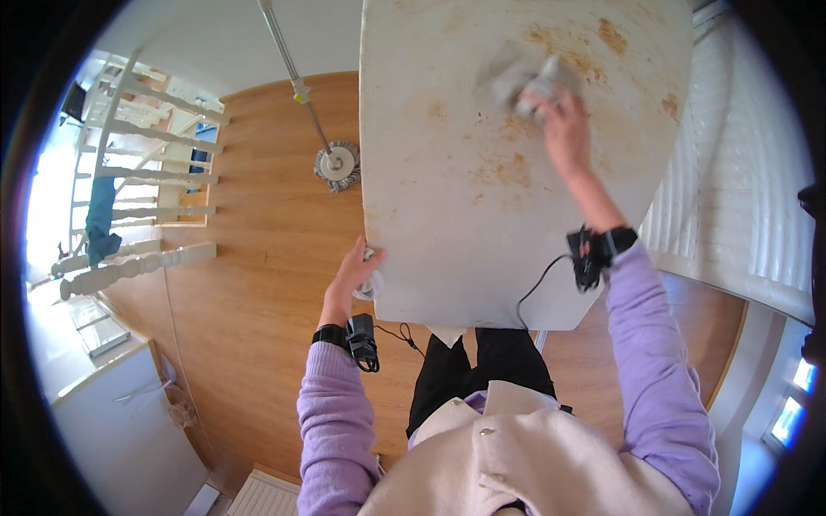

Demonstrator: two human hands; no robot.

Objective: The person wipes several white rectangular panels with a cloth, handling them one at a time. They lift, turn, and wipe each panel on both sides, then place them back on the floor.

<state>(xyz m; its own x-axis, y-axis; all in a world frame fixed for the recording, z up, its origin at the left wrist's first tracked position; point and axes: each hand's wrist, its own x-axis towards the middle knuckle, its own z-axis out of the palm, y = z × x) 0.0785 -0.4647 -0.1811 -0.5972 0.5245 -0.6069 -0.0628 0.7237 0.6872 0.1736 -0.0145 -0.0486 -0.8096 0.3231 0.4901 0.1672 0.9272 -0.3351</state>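
A large whitish panel [439, 193] with brown stains [510, 169] across its upper part fills the space in front of me. My right hand [560, 122] grips a greyish-white cloth [516, 77] over the stained area; both cloth and fingers are blurred. At the panel's left edge is my left hand [353, 267], its thumb at the border. A crumpled white cloth [368, 286] shows beneath this hand, partly hidden by the fingers. Each wrist wears a black strap carrying a small black device with a cable.
A mop [337, 161] stands on the wood floor [277, 213] left of the panel. Farther left is a white baluster railing [161, 174] with a teal cloth [101, 219] over it. A white cabinet [122, 426] is at lower left. Translucent ribbed sheeting [729, 155] borders the right side.
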